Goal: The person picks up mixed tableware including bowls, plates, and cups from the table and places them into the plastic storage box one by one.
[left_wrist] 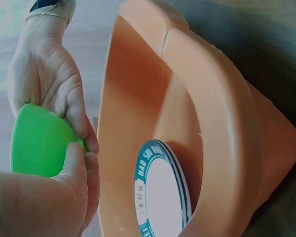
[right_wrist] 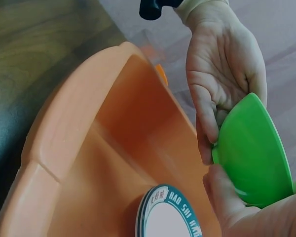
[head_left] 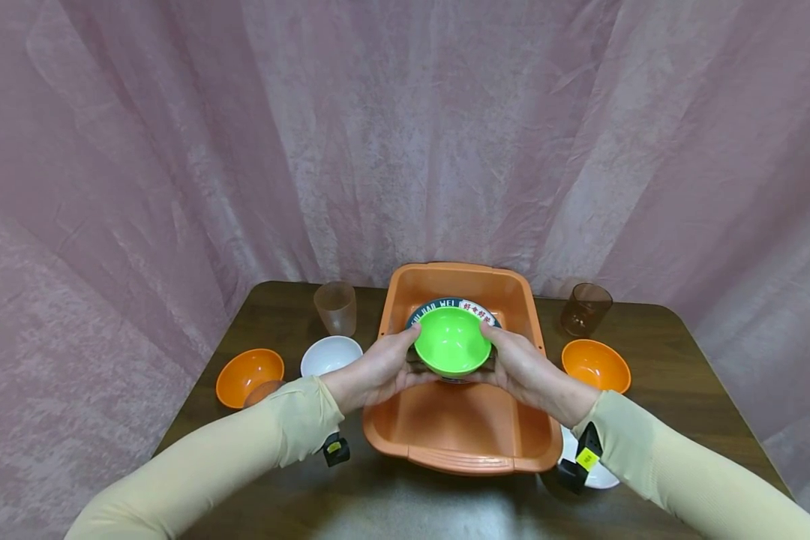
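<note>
A bright green bowl is held between both hands above an orange plastic basin. My left hand grips its left side, thumb at the rim and fingers underneath. On the opposite side my right hand grips it the same way. In the wrist views the fingers of both hands meet near the bowl's base. Below, inside the basin, lie stacked plates with a white middle and a dark teal lettered border; in the head view the bowl hides most of them.
Left of the basin are an orange bowl, a white bowl and a clear cup. To its right stand a brown cup, another orange bowl and a white dish partly under the right forearm. A pink curtain hangs behind the table.
</note>
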### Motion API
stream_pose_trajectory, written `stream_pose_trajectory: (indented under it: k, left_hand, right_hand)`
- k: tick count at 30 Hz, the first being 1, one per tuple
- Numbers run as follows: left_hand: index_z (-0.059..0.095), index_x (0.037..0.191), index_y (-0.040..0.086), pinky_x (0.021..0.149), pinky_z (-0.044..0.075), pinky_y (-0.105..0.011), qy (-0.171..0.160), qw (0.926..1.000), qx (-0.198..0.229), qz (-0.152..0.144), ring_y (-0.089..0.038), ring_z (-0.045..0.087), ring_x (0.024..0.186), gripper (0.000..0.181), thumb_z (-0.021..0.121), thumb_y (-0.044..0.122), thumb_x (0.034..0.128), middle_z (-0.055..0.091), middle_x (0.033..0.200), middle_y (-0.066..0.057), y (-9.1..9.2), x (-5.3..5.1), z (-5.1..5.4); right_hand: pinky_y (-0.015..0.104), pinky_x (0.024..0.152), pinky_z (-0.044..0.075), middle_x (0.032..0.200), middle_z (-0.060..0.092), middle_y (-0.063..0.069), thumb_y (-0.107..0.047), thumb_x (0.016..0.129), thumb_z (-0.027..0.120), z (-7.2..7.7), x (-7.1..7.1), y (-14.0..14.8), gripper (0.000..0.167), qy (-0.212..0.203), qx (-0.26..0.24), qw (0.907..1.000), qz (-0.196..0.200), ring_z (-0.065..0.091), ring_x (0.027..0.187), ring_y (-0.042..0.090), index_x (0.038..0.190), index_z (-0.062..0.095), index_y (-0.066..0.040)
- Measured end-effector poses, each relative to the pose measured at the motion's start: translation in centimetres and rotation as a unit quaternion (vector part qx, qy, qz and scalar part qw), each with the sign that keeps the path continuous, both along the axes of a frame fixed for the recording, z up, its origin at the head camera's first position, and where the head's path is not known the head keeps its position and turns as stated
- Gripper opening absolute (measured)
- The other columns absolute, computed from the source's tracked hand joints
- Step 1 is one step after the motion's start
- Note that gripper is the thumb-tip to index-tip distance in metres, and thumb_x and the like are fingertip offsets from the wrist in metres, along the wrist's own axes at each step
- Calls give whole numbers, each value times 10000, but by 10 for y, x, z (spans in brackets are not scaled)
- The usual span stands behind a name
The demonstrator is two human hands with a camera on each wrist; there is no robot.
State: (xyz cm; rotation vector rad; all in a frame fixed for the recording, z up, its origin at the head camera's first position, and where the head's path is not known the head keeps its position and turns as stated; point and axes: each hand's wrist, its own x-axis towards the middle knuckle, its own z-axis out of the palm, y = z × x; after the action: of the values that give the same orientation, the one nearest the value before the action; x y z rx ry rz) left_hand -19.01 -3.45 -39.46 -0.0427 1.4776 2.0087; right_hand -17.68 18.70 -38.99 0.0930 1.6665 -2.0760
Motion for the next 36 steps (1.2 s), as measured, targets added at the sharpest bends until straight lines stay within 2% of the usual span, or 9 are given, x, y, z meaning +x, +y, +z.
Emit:
stream_pose_trajectory:
  k: [5,9,12,14,18,23,27,30,36]
  left_hand:
    - [260,1574,-13,1050,467,-476,54,10000,-48,-22,-381,488,1363,586,317,374,1138,436,1486,-288,0,-1,1]
    - [269,1574,-7,1042,474,-478,53,9999,-98,44,-378,490,1361,577,319,369,1139,440,1485,-282,-1,-2,0]
    - [269,1576,-6,1037,478,-482,40,9998,-134,105,-374,502,1350,576,322,366,1139,449,1479,-277,-1,-2,0]
    - [272,1576,-2,1038,476,-483,16,9998,-153,138,-368,512,1340,576,328,368,1138,457,1473,-273,-1,-2,0]
    - [266,1575,-12,1051,460,-498,54,9998,-143,156,-371,521,1327,579,323,364,1138,455,1466,-281,-2,-2,-1]
    - [279,1571,-4,1056,458,-494,125,9997,-195,117,-365,521,1324,566,314,363,1140,456,1462,-281,-2,-3,-2]
    - [288,1568,-3,1047,469,-486,168,9995,-258,78,-366,514,1334,568,315,369,1139,448,1466,-283,-3,-4,-3]
    - [287,1570,0,1045,469,-486,182,9994,-279,52,-368,504,1347,575,327,375,1137,437,1476,-283,-4,-4,-3]
    - [303,1567,6,1034,482,-476,222,9993,-312,10,-359,511,1341,571,326,380,1136,441,1478,-277,-4,-5,-3]
  right_hand:
    - [507,1042,478,1449,477,304,-371,1135,301,0,1,4,610,342,359,9985,217,593,1238,370,1561,239,62]
    - [528,1104,413,1475,454,290,-366,1137,295,1,2,10,606,781,859,9920,505,571,1273,378,1569,233,55]
    - [552,1148,344,1588,327,253,-408,1126,340,4,3,15,667,1198,1588,9771,758,469,1375,400,1607,177,25]
    - [561,1172,297,1653,233,194,-471,1106,381,7,6,20,721,1522,2235,9587,880,364,1450,390,1632,157,-31]
    - [595,1202,183,1704,136,104,-559,1072,411,12,12,30,761,2270,3294,9103,1063,157,1542,349,1654,158,-140]
    - [654,1186,144,1705,122,112,-527,1063,472,18,21,43,758,3195,4098,8457,1217,101,1551,368,1661,147,-193]
    - [673,1179,134,1711,87,94,-556,1034,518,21,30,51,798,3773,4853,7768,1367,78,1552,385,1661,153,-224]
    - [631,1204,103,1717,38,54,-608,1010,523,23,37,55,842,4064,5309,7282,1505,40,1561,357,1662,133,-245]
    - [550,1233,52,1718,11,37,-616,999,539,25,49,58,866,4917,5779,6278,1736,1,1566,319,1661,143,-223]
